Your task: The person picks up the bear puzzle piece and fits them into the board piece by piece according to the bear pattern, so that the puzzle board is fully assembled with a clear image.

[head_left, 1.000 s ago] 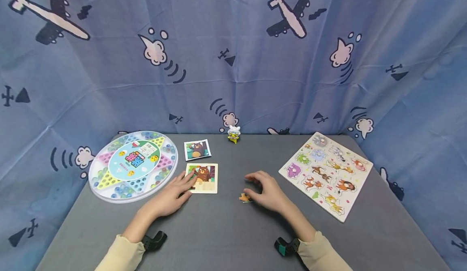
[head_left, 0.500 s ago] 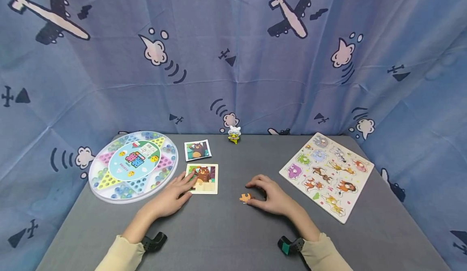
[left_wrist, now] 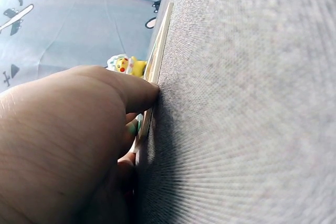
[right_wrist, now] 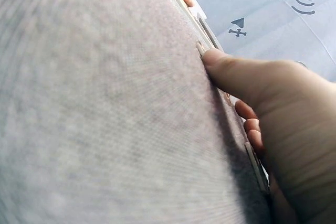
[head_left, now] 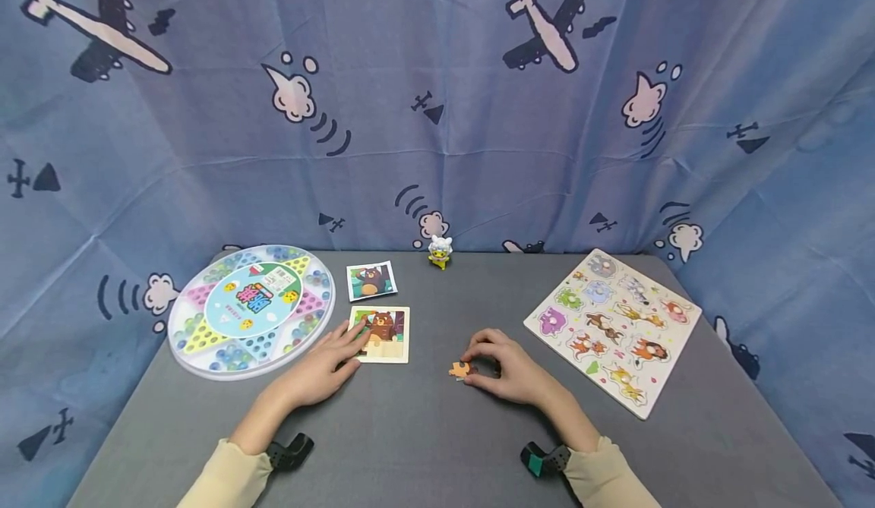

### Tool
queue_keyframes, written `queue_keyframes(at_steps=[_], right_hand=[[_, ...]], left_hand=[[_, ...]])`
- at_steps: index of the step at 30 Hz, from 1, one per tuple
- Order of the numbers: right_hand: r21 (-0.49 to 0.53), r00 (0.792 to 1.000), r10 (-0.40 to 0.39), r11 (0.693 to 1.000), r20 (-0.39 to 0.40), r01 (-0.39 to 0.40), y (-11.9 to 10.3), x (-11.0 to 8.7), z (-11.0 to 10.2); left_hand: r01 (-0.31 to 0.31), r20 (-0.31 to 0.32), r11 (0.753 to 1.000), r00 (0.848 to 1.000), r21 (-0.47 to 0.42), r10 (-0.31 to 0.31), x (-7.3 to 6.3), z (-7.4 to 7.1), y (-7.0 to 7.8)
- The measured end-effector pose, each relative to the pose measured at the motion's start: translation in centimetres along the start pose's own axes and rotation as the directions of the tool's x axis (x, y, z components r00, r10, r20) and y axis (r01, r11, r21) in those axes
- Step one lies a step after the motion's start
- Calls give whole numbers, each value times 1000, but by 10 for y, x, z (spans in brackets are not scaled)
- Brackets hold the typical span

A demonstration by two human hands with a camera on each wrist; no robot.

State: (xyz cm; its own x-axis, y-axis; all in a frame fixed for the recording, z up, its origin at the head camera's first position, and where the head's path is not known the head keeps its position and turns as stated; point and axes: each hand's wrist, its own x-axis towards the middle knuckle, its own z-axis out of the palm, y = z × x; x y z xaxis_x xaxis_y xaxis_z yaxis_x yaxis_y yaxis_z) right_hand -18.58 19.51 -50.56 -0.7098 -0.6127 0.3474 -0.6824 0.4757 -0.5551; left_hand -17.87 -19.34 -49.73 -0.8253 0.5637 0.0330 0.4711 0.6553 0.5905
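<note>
A small square jigsaw board point(head_left: 399, 335) with a brown bear picture lies left of the middle of the table, its lower part bare wood. My left hand point(head_left: 320, 367) rests on its left side with fingers stretched over the picture; the left wrist view has the thumb point(left_wrist: 144, 92) at the board's edge. Further right, an orange puzzle piece point(head_left: 459, 370) lies on the table, pinched by thumb and index finger of my right hand point(head_left: 509, 367). From the right wrist, the thumb point(right_wrist: 223, 64) is against the thin edge of the piece point(right_wrist: 200, 48).
Behind the board lies a bear picture card point(head_left: 370, 281). A round marble game board point(head_left: 194, 360) stands at the left, and an animal peg puzzle point(head_left: 613, 329) at the right. A small yellow and white figurine point(head_left: 440, 252) is at the back edge, before a blue curtain point(head_left: 383, 151).
The right hand has drawn slightly right, and its index finger has come down toward the thumb at the orange puzzle piece. The left hand stays on the board.
</note>
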Motion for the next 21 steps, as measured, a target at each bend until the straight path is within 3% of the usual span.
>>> queue_keyframes(at_steps=[10,21], right_hand=[[-25,1000,20,999,22,-20,1,-1,-3],[-54,999,-27,998,30,29,2,-1,-2]], left_hand=[[16,15,1000,1000,4,-16,2,1,-3],[3,2,1000,1000,7,-3,1,2,-2]])
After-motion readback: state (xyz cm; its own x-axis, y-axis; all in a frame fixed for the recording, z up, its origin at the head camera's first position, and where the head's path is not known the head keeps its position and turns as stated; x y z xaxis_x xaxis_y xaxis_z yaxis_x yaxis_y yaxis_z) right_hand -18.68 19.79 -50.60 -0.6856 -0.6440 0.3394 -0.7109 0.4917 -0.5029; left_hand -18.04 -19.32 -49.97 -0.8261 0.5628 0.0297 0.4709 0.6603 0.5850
